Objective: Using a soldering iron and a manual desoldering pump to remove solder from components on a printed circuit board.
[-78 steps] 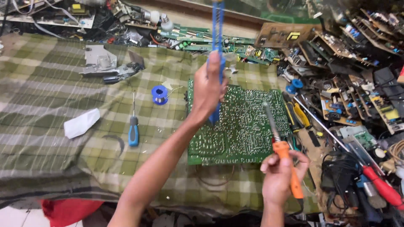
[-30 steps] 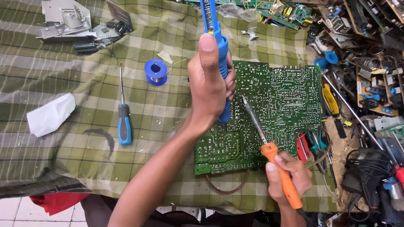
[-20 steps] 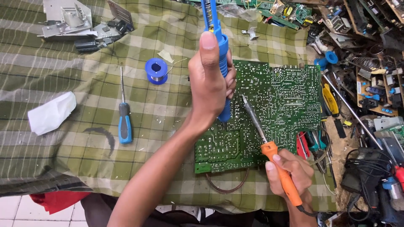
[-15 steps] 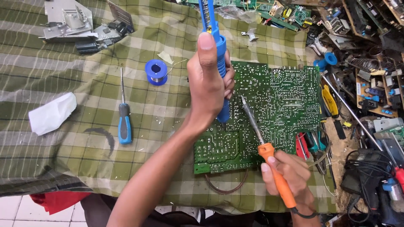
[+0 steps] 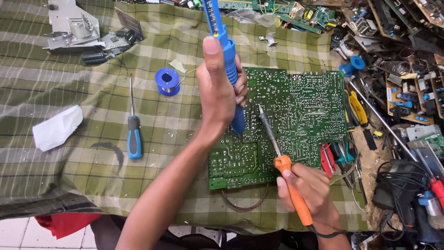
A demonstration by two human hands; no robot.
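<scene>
Circuit board lies solder-side up on our checked surface. Our left hand closes its fingers around the blue desoldering pump, nozzle down on the board. Our right hand grips the orange soldering iron, tip beside the nozzle to reach one joint.

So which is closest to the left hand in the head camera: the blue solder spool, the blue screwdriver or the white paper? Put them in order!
From the left hand:
1. Blue solder spool, just to its left on the checked cloth.
2. Blue screwdriver, farther left and lower.
3. White paper, farthest, near the cloth's left edge.
</scene>
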